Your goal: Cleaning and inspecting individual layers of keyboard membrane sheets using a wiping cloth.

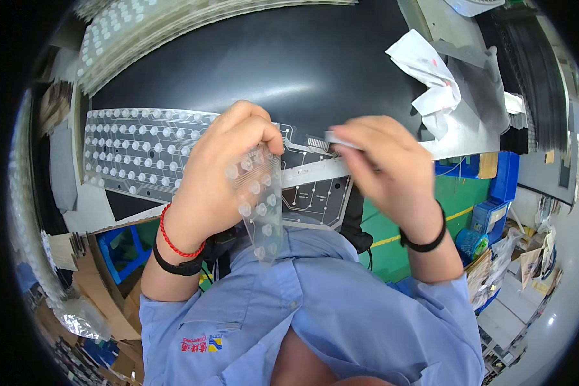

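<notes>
A clear keyboard membrane with rows of whitish domes lies along the near edge of the black work surface. My left hand is closed on its right part, a domed flap folded back and hanging toward my shirt. Beneath the flap, a transparent circuit layer with traces and white dots shows, overhanging the table edge. My right hand, slightly blurred, pinches a small white piece, too small to name. That piece sits right beside a striped connector tail on the circuit layer.
Domed membrane sheets are stacked at the far left of the black surface. Crumpled white cloth or paper lies at the right. Blue bins stand beyond the right edge, and cardboard is at the lower left.
</notes>
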Demonstrator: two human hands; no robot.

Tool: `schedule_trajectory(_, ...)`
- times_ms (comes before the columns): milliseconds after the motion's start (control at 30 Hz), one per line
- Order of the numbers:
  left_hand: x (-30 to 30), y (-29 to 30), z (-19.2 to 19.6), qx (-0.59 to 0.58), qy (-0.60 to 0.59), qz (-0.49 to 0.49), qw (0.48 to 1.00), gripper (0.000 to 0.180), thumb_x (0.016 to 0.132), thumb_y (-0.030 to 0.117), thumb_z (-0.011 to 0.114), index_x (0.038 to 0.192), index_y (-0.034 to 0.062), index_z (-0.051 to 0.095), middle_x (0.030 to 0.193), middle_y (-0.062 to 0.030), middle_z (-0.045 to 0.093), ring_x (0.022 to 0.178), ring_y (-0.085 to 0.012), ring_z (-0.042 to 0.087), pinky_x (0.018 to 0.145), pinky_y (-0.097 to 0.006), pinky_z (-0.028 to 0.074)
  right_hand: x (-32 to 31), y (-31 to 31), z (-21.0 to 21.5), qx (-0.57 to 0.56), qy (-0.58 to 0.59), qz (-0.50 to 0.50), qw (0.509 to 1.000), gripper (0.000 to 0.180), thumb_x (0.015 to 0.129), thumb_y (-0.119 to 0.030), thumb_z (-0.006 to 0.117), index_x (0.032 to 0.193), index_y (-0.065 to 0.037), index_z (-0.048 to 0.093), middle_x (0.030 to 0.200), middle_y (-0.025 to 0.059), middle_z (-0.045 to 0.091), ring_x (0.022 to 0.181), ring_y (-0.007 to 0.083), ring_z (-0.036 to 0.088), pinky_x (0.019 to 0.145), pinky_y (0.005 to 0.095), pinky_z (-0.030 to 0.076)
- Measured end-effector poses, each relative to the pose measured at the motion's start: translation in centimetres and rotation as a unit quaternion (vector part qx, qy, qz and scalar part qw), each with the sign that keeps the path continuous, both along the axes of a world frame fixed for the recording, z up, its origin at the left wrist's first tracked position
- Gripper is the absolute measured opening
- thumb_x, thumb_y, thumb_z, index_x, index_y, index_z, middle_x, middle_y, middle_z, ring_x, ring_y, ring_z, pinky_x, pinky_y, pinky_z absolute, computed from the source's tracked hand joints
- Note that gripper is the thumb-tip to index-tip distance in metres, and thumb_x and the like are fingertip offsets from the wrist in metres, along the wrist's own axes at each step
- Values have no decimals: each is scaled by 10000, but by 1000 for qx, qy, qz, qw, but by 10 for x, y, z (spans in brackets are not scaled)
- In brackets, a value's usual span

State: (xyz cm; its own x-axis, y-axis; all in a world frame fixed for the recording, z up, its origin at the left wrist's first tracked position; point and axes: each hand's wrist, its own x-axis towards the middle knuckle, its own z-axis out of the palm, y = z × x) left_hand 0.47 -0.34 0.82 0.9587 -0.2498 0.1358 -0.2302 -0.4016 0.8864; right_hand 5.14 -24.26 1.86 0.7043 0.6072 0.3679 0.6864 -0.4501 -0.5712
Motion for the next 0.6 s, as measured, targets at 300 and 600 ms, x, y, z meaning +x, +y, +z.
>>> schedule_trajectory(300, 5, -2, -4, 36, -49, 2, 998, 261, 656, 0, 647, 900, 52, 570, 935, -100, 527, 888, -314, 549, 810, -368, 461, 5, -17, 0, -30, 14, -9, 999, 233, 774, 17, 706, 1005, -16, 691, 948, 128, 674, 879, 307, 661, 760, 388, 551)
schedule_trajectory(600, 3, -1, -2, 28, -35, 3, 999, 241, 678, -2, 630, 905, 54, 572, 925, -99, 532, 896, -314, 551, 813, -366, 460, 2, -24, -1, -52, 7, -3, 999, 229, 793, 13, 712, 1019, -25, 695, 936, 130, 666, 864, 309, 660, 766, 383, 552)
